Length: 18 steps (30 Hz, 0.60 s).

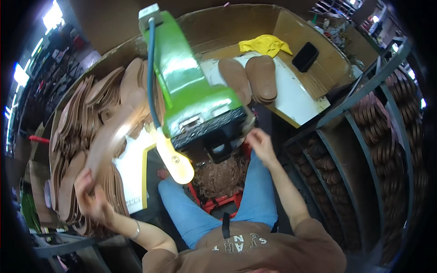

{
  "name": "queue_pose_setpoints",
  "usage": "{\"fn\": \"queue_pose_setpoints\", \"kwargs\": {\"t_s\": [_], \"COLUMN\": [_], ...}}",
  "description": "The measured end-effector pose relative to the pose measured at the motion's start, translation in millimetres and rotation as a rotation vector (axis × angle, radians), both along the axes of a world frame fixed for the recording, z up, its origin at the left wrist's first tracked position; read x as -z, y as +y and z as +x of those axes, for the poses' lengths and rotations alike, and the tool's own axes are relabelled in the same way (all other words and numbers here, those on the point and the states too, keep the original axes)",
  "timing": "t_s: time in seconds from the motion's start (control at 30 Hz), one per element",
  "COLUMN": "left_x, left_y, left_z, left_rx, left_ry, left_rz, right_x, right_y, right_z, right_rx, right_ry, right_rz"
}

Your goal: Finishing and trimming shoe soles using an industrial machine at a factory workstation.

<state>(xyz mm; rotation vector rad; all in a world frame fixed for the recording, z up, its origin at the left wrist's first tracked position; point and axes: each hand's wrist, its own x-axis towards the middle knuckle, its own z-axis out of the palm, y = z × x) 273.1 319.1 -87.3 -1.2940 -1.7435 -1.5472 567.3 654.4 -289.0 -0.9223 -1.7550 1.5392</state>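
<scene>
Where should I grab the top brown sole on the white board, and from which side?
Grab the top sole of the right-hand stack by its long edges, at the narrower middle, coming down from above. It lies flat on the white board with nothing over it, and another sole crowds its left, so a sideways reach looks harder.

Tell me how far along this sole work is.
Done, apparently: two small stacks of brown soles lie on the white board behind the green machine. In hand: the left hand holds one blurred sole; the right hand is at the machine's front edge. Left: many soles still stand piled on the left.
</scene>
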Motion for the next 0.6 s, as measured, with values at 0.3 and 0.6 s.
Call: {"fn": "queue_pose_setpoints", "kwargs": {"t_s": [0.3,0.6], "left_x": [106.3,117.6], "left_y": [13.0,122.2], "left_z": [105.0,185.8], "left_rx": [0.728,0.712], "left_ry": [-0.547,-1.211], "left_rz": [-0.175,-0.465], "right_x": [-6.8,19.3], "right_y": [-139.1,-201.9], "right_z": [53.8,91.0], "right_rx": [-0.56,-0.109], "right_ry": [0.097,0.148], "right_rz": [-0.774,-0.679]}}
